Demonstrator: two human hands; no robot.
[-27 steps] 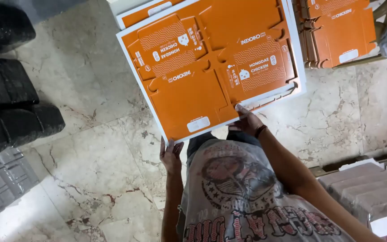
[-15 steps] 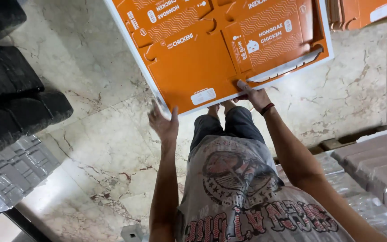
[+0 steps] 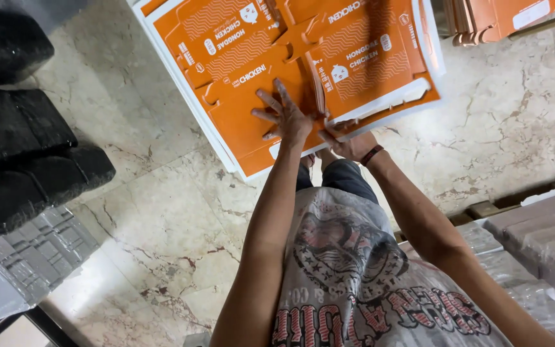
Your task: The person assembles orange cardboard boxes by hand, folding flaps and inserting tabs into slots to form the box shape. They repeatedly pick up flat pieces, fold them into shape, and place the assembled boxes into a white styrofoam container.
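Note:
A stack of flat orange die-cut carton sheets (image 3: 239,96) with white edges lies on the marble floor in front of me. My left hand (image 3: 285,115) rests flat on the top sheet near its front edge, fingers spread. My right hand (image 3: 347,142), with a dark band on the wrist, grips the front edge of the top sheet just to the right, fingers curled under the cardboard. A cut-out panel (image 3: 367,71) of that sheet is lifted slightly above the stack beside my right hand. My printed grey shirt fills the bottom of the view.
Black wrapped bundles (image 3: 20,141) lie at the left, with grey wrapped stacks (image 3: 30,260) below them. Another pile of orange sheets (image 3: 502,19) sits at the top right. Plastic-wrapped packs (image 3: 541,225) stand at the right on a wooden pallet (image 3: 483,209).
My left hand has moved from beside the stack's front corner up onto the top sheet and now lies flat on it. My right hand stays at the front edge. The view has shifted slightly.

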